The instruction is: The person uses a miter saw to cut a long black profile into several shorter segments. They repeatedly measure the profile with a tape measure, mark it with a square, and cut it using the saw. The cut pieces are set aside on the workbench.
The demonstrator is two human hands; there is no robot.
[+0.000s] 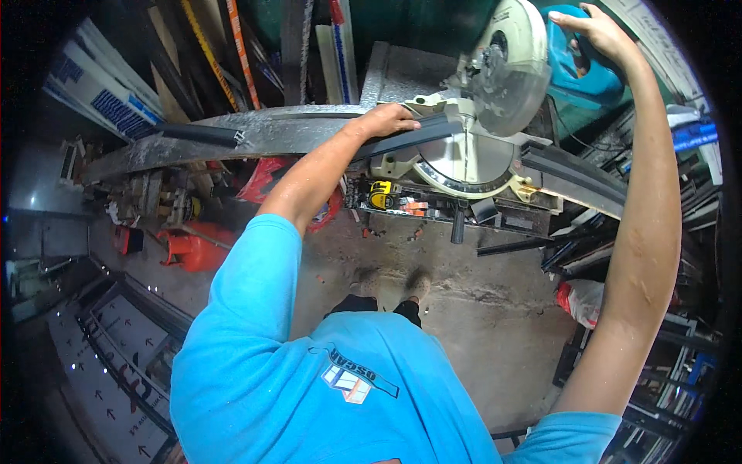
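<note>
A mitre saw (510, 69) with a pale guard and a teal body stands on the bench, its head raised above the round base (464, 164). My right hand (603, 32) is up at the teal handle (576, 58), closed over its top; some fingers are hidden behind it. My left hand (386, 120) lies over a dark grey profile bar (413, 138) and presses it down left of the blade. That bar's right end reaches onto the saw base under the raised blade. Another dark profile piece (572, 172) lies on the right side of the bench.
A long metal-topped bench (270, 135) runs left, with a dark profile (199, 134) on it. Below the saw sit a yellow tape measure (380, 195) and small parts. A red gas cylinder (197, 247) stands on the floor at left. Long profiles (340, 62) lean behind.
</note>
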